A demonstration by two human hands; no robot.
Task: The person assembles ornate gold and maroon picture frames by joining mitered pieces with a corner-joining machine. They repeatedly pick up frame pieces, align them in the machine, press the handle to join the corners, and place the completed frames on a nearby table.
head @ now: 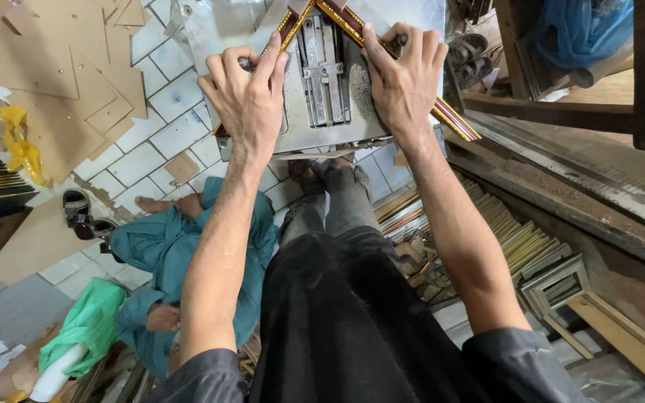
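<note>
My left hand [248, 93] presses down on the left strip of dark red and gold frame moulding [284, 30] lying on a grey metal machine table [352, 112]. Across from it, my right hand [404, 78] holds down the right moulding strip [457, 119], which runs diagonally off the table's right side. The two strips meet in a corner at the top, over the machine's central metal clamp block [322, 71]. Both hands lie flat with fingers curled over the strips.
A person in teal clothes [166, 246] sits on the tiled floor at lower left. Brown board offcuts [61, 67] lie at upper left. Stacks of moulding strips [516, 239] and a small frame [554, 283] fill the right, under a wooden bench [591, 179].
</note>
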